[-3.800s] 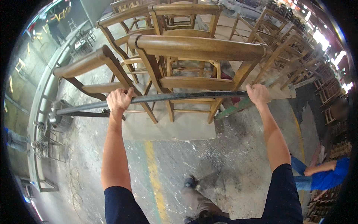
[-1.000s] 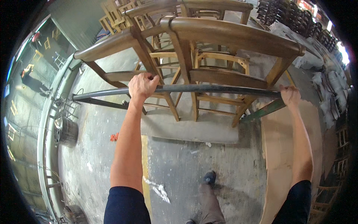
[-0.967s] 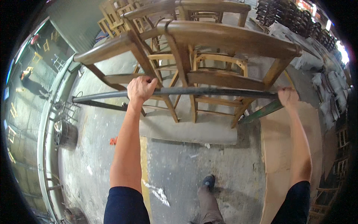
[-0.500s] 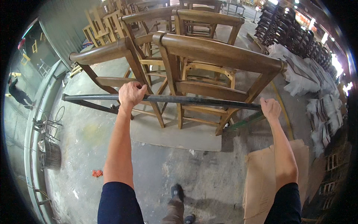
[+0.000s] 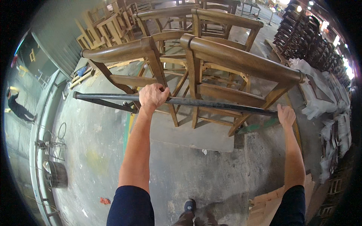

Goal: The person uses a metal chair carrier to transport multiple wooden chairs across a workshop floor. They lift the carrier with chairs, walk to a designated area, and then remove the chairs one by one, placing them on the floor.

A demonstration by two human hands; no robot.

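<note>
A dark metal handle bar [image 5: 211, 103] of a flat cart runs across the middle of the view. My left hand [image 5: 152, 96] is closed around it left of centre. My right hand [image 5: 286, 115] grips its right end. On the cart's pale platform [image 5: 196, 133] beyond the bar stand several brown wooden chairs [image 5: 230, 64], their curved top rails nearest me, one chair [image 5: 124, 56] on the left and one on the right in front.
More wooden chairs [image 5: 109, 26] are stacked at the far left and dark chairs [image 5: 313, 41] at the far right. White wrapped bundles [image 5: 324, 109] lie along the right. Flat cardboard [image 5: 264, 203] is near my right foot. A person [image 5: 19, 109] stands far left beyond a metal rail [image 5: 39, 132].
The cart and I have travelled forward over the concrete floor; the chair stacks ahead look closer. Both hands keep their grip on the bar.
</note>
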